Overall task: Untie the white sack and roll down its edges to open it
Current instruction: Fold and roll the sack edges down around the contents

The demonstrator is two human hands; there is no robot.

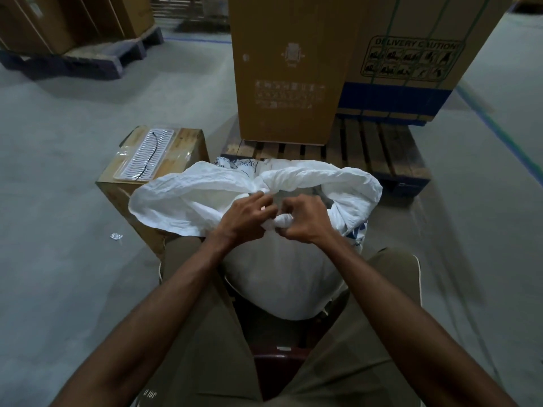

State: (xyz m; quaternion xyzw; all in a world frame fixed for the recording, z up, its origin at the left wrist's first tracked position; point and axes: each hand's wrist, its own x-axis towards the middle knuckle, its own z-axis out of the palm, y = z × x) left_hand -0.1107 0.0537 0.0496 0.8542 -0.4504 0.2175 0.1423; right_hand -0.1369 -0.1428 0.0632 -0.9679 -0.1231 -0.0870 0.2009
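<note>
The white sack (pixel 282 277) stands on the floor between the seated person's knees, just in front of a low cardboard box (pixel 152 183) and a wooden pallet (pixel 367 148). Its long axis runs roughly upright, with the full body below and the tied mouth pointing up and slightly away from the person. Loose upper fabric fans out to both sides of the knot (pixel 279 221).

The left hand (pixel 246 218) has its fingers pinched into the twisted cloth at the knot. The right hand (pixel 302 221) is clenched around the knotted bunch from the other side.

The likely trouble is pulling the wrong strand, which would cinch the knot tighter. A hard tug could also tip the sack towards the pallet, since only the knees steady it, or tear the thin woven fabric.
</note>
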